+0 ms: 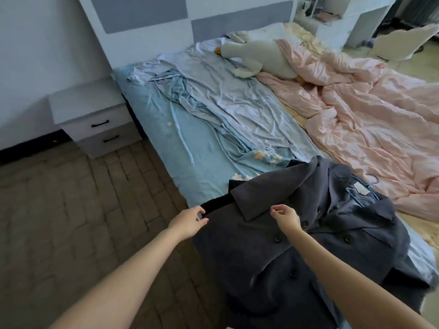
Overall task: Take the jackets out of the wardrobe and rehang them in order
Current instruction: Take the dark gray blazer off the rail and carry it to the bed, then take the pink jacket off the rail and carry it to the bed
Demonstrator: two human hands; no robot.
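Observation:
A dark grey double-breasted jacket (273, 252) lies spread at the near corner of the bed (197, 148), its hem hanging over the edge. A blue hanger (363, 193) sits inside its collar, the hook pointing toward the pink quilt. A black strip of fabric (218, 203) runs out from under the left lapel. My left hand (190, 222) pinches the end of that strip. My right hand (285, 216) hovers just above the lapel with fingers loosely curled, holding nothing.
A pink quilt (370, 115) covers the right side of the bed, with a white plush goose (259, 58) near the headboard. A white nightstand (95, 119) stands left of the bed. Brown tiled floor (71, 222) lies to my left. A white desk (351, 22) stands at the far right.

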